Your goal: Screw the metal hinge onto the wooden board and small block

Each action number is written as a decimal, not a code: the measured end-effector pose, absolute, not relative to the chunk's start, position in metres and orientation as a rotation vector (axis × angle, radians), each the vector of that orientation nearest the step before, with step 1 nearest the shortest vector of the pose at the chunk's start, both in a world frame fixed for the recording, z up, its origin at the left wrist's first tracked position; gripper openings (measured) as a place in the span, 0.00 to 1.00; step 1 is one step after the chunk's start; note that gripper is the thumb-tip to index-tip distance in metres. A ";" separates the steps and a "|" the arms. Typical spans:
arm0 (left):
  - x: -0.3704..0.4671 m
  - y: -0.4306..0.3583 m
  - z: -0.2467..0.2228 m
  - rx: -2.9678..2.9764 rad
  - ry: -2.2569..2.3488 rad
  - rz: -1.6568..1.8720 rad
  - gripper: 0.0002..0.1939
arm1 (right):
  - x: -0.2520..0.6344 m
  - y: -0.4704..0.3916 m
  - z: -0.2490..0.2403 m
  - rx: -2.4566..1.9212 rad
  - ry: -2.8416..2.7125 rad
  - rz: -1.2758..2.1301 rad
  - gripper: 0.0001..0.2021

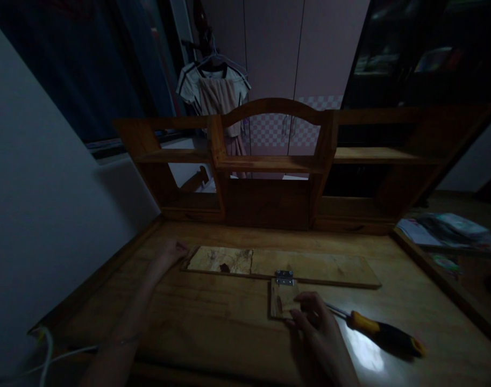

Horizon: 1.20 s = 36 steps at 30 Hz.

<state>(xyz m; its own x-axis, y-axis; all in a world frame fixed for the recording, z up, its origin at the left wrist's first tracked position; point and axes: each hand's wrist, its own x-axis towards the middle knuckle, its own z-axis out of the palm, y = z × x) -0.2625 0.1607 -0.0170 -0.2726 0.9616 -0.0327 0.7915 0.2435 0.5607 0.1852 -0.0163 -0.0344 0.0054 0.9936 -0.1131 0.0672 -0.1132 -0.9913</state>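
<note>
A long, narrow wooden board lies across the desk, its left part stained and peeling. At its left end, the closed fingers of my left hand grip the corner. A small wooden block sits against the board's near edge, joined there by a metal hinge with visible screw heads. My right hand has its thumb and fingers on the block's right side. Just right of that hand is a screwdriver with a yellow and black handle; its tip is hidden behind my fingers.
The wooden desk carries a shelf hutch along its back. A white cable runs at the lower left beside the wall. Papers and bags lie beyond the desk's right edge. Clothes hang behind.
</note>
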 end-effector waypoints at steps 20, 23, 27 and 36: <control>0.005 0.074 -0.008 1.581 1.170 0.972 0.08 | 0.182 -0.017 -0.033 -1.298 -1.166 1.250 0.17; 0.007 0.073 -0.006 1.633 1.176 0.954 0.08 | 0.182 -0.017 -0.032 -1.306 -1.147 1.238 0.16; 0.006 0.073 -0.010 1.663 1.198 0.954 0.07 | 0.182 -0.017 -0.035 -1.249 -1.119 1.284 0.16; 0.003 0.074 -0.010 2.028 1.233 0.958 0.08 | 0.184 -0.016 -0.034 -1.265 -1.091 1.289 0.17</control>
<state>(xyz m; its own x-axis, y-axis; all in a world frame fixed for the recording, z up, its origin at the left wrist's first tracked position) 0.0029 0.0742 -0.0096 0.3172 0.9062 0.2796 0.4947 -0.4096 0.7665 0.1837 -0.0160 -0.0338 0.0305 0.9934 -0.1109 -0.0547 -0.1091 -0.9925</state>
